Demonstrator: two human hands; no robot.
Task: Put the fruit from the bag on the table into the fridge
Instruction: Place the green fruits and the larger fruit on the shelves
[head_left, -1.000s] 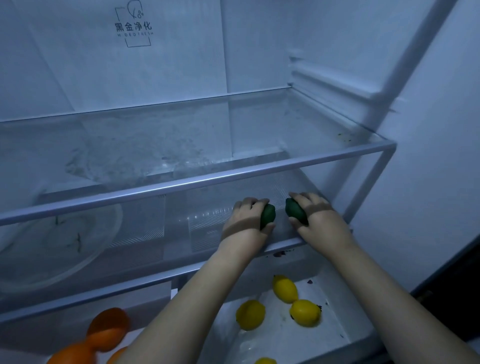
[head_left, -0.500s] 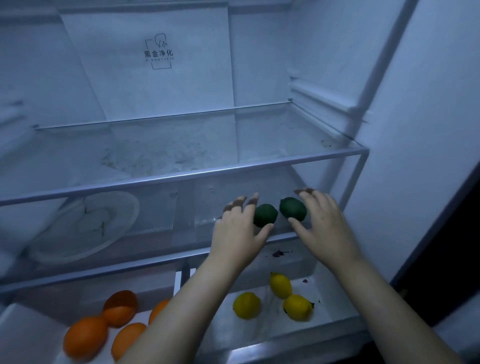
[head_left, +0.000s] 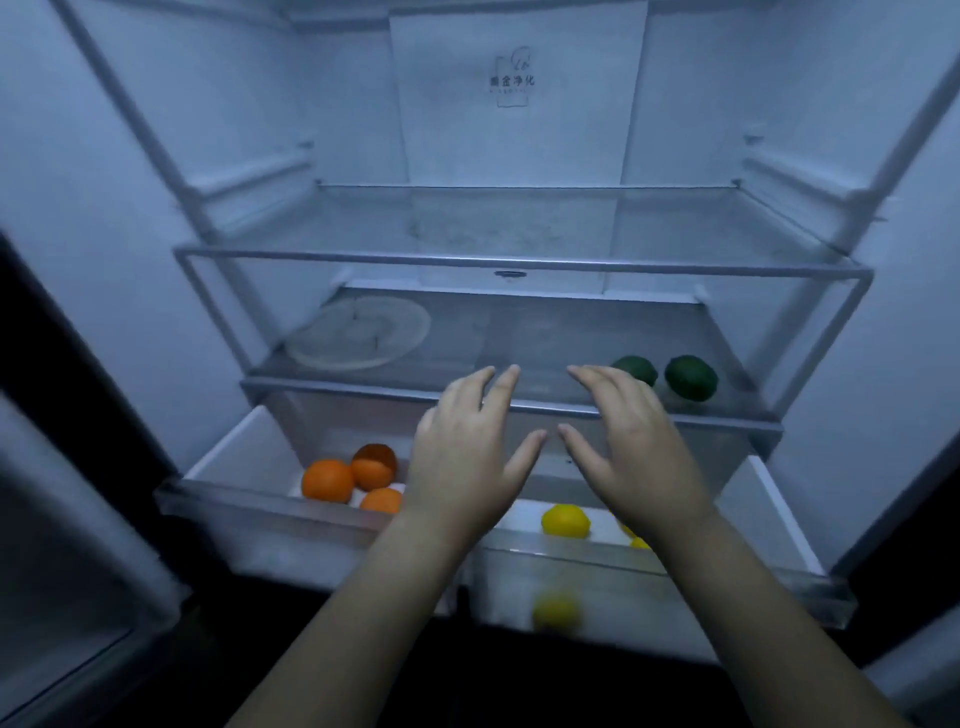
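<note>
1. Fridge (head_left: 156, 156): stood open and filled the view; neither bag nor table was visible.
2. Lower glass shelf (head_left: 363, 391): bore a clear plate (head_left: 358, 332) at far left and two green fruits at right.
3. Drawers: the left drawer (head_left: 244, 512) held oranges (head_left: 328, 480), and the right drawer (head_left: 779, 525) held lemons (head_left: 565, 519).
4. Left hand (head_left: 467, 457) and right hand (head_left: 634, 447): both released, fingers straight and spread, palms down, grasping nothing, side by side at the shelf's near edge.
5. Green fruits (head_left: 691, 378): lay just beside each other, far and right of the hands, with the right hand nearer. They were nearly round, the long axis roughly left to right. Contact with the fingertips could not be told. The pair appeared placed, so the next reach probably lay elsewhere
</note>
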